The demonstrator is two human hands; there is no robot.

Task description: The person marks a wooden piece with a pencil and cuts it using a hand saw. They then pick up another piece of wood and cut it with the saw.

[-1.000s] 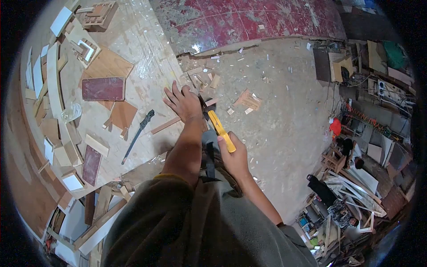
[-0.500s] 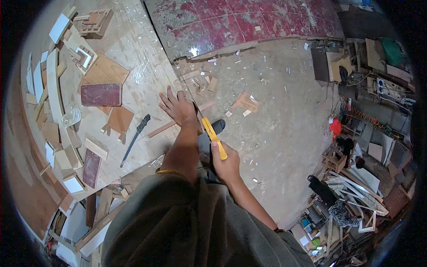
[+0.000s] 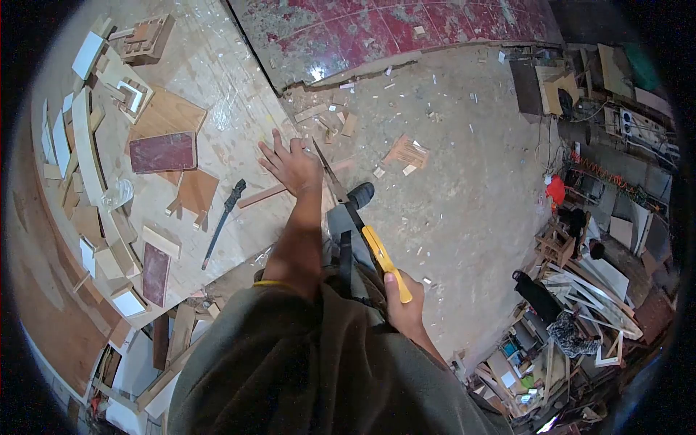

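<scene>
My left hand presses down with spread fingers near the right edge of the wooden worktable, over a thin reddish wood strip. The strip sticks out on both sides of the hand, its right part past the table edge. My right hand is wrapped round the yellow handle of a handsaw. Its dark blade runs up and left from the handle, beside my left hand and across the strip. Whether the teeth touch the wood cannot be made out.
On the table lie a black-handled tool, a dark red block, brown boards and a curved wood piece. A shoe and wood scraps are on the floor. Timber and clutter stand at the right.
My right hand has moved down and right, drawing the saw back so more of its blade shows. My left hand stays on the strip. The view has shifted slightly.
</scene>
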